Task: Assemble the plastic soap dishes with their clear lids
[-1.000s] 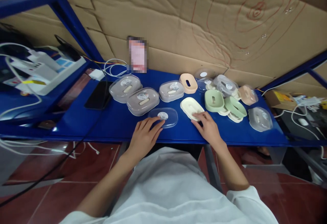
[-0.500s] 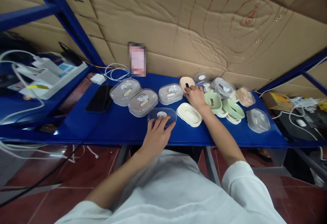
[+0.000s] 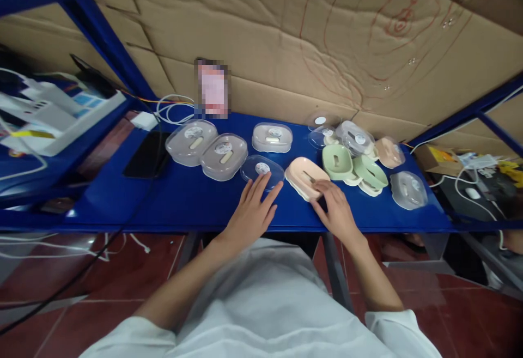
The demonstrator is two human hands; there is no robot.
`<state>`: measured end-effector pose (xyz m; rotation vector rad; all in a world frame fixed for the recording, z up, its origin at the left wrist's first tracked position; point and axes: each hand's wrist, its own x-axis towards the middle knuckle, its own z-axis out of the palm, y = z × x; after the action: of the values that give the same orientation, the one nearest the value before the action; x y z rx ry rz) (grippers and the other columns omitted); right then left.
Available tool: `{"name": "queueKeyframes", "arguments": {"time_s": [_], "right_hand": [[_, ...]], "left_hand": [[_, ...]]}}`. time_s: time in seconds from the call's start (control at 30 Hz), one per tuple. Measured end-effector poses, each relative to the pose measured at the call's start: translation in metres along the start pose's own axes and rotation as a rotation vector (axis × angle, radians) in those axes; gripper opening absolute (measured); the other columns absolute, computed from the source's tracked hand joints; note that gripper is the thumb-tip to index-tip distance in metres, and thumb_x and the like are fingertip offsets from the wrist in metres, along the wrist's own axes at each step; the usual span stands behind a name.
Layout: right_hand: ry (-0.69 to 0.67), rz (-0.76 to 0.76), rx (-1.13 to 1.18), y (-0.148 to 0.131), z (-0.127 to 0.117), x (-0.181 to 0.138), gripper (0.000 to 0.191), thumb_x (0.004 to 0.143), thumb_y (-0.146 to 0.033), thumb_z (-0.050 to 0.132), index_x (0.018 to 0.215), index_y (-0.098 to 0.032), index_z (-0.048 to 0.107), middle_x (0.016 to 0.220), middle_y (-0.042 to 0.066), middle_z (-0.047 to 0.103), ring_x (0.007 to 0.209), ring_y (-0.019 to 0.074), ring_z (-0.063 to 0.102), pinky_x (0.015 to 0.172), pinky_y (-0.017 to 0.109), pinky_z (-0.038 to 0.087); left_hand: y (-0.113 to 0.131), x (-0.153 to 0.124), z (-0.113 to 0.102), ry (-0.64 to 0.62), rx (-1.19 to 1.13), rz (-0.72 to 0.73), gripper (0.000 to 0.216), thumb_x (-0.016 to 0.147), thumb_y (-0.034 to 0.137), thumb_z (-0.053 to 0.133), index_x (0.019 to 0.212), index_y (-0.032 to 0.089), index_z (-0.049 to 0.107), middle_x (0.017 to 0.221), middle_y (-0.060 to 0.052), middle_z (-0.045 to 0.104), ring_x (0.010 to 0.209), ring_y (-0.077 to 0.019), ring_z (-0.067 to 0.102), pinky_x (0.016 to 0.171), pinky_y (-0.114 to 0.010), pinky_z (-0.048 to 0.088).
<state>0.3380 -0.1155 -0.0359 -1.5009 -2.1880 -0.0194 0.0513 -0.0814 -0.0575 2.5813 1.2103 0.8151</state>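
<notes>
My left hand (image 3: 254,205) lies flat with spread fingers, the tips touching the near edge of a clear plastic lid (image 3: 267,170) with a round label. My right hand (image 3: 335,208) holds the right end of a peach soap dish tray (image 3: 304,175), fingers on its rim and thumb at the near side. The tray, with a slot in its middle, sits over a cream base that is mostly hidden beneath it. Right of it are green soap dish trays (image 3: 337,168) (image 3: 371,175). Covered soap dishes (image 3: 224,157) (image 3: 191,143) (image 3: 272,138) stand to the left and behind.
More clear lids (image 3: 321,137) and covered dishes (image 3: 354,137) (image 3: 408,190) are at the right. A black phone (image 3: 146,153) and a white charger (image 3: 144,121) lie at the left. A cardboard wall (image 3: 261,42) borders the back of the blue table (image 3: 183,205).
My right hand has brought the peach tray from the back toward me, onto the cream base. The clear lid under my left fingertips sits slightly farther back, and the left fingers have straightened.
</notes>
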Motion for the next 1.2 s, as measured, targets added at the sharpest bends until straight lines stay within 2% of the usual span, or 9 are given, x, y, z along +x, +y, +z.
{"name": "queueKeyframes", "arguments": {"time_s": [0.1, 0.27, 0.5, 0.6, 0.77, 0.87, 0.93, 1.03, 1.2], "right_hand": [[0.011, 0.051, -0.106, -0.001, 0.009, 0.0, 0.054, 0.106, -0.048, 0.065, 0.154, -0.025, 0.059, 0.137, 0.016, 0.069, 0.13, 0.036, 0.062, 0.11, 0.055, 0.053], [-0.049, -0.019, -0.061, -0.007, 0.006, 0.0, 0.039, 0.111, -0.032, 0.056, 0.149, -0.025, 0.063, 0.141, 0.014, 0.067, 0.135, 0.0324, 0.061, 0.113, 0.054, 0.052], [-0.141, -0.087, 0.051, -0.022, -0.009, -0.031, 0.042, 0.111, -0.027, 0.053, 0.153, -0.028, 0.058, 0.152, 0.012, 0.064, 0.149, 0.0303, 0.054, 0.123, 0.057, 0.042], [-0.149, -0.107, 0.056, -0.032, -0.017, -0.03, 0.037, 0.111, -0.031, 0.056, 0.147, -0.031, 0.063, 0.149, 0.008, 0.068, 0.145, 0.0295, 0.058, 0.127, 0.06, 0.032], [-0.123, -0.174, 0.083, -0.06, -0.013, 0.034, 0.035, 0.115, -0.031, 0.047, 0.142, -0.027, 0.068, 0.146, 0.008, 0.072, 0.142, 0.0258, 0.06, 0.12, 0.049, 0.04], [-0.308, -0.293, 0.06, -0.081, 0.007, 0.089, 0.036, 0.115, -0.041, 0.048, 0.137, -0.022, 0.07, 0.144, 0.01, 0.072, 0.136, 0.026, 0.063, 0.113, 0.045, 0.047], [-0.384, -0.266, -0.007, -0.086, 0.02, 0.116, 0.044, 0.11, -0.055, 0.056, 0.132, -0.019, 0.069, 0.141, 0.014, 0.071, 0.131, 0.0307, 0.064, 0.108, 0.048, 0.05], [-0.384, -0.107, -0.101, -0.07, 0.027, 0.127, 0.062, 0.096, -0.069, 0.072, 0.13, -0.017, 0.065, 0.135, 0.017, 0.069, 0.128, 0.0385, 0.063, 0.105, 0.056, 0.052], [-0.218, 0.09, 0.101, -0.006, 0.015, 0.091, 0.043, 0.096, -0.043, 0.078, 0.129, -0.022, 0.059, 0.135, 0.014, 0.064, 0.125, 0.0331, 0.067, 0.105, 0.052, 0.058]], "left_hand": [[0.003, -0.004, -0.004, -0.012, 0.025, 0.04, 0.056, 0.108, 0.022, 0.053, 0.164, 0.023, 0.048, 0.174, -0.019, 0.039, 0.162, -0.0356, 0.039, 0.131, -0.059, 0.035], [0.001, -0.009, -0.012, 0.036, 0.07, 0.045, 0.05, 0.108, 0.022, 0.054, 0.159, 0.021, 0.054, 0.169, -0.018, 0.048, 0.156, -0.0333, 0.047, 0.129, -0.055, 0.038], [0.003, -0.013, -0.01, -0.001, 0.077, 0.217, 0.045, 0.108, 0.029, 0.059, 0.153, 0.027, 0.06, 0.171, -0.012, 0.047, 0.157, -0.0321, 0.045, 0.128, -0.053, 0.038], [0.007, -0.014, -0.007, -0.024, 0.1, 0.272, 0.033, 0.109, 0.033, 0.061, 0.141, 0.028, 0.069, 0.163, -0.009, 0.057, 0.152, -0.0309, 0.05, 0.131, -0.056, 0.03], [0.014, -0.02, 0.0, 0.028, 0.095, 0.341, 0.021, 0.109, 0.034, 0.062, 0.125, 0.029, 0.074, 0.14, -0.004, 0.073, 0.135, -0.0258, 0.059, 0.127, -0.054, 0.03], [0.02, -0.024, 0.003, 0.006, 0.117, 0.366, 0.022, 0.108, 0.036, 0.064, 0.126, 0.028, 0.074, 0.13, -0.004, 0.076, 0.124, -0.0272, 0.061, 0.114, -0.049, 0.04], [0.022, -0.026, 0.003, -0.006, 0.124, 0.373, 0.024, 0.108, 0.037, 0.063, 0.127, 0.026, 0.074, 0.133, -0.005, 0.074, 0.123, -0.0279, 0.059, 0.108, -0.046, 0.043], [0.018, -0.026, -0.004, -0.019, 0.106, 0.374, 0.024, 0.109, 0.037, 0.061, 0.126, 0.025, 0.073, 0.14, -0.006, 0.071, 0.126, -0.028, 0.058, 0.104, -0.045, 0.044], [-0.009, -0.023, -0.02, -0.048, -0.001, 0.287, 0.02, 0.108, 0.034, 0.064, 0.124, 0.024, 0.073, 0.139, -0.008, 0.071, 0.131, -0.0285, 0.058, 0.104, -0.044, 0.05]]}}
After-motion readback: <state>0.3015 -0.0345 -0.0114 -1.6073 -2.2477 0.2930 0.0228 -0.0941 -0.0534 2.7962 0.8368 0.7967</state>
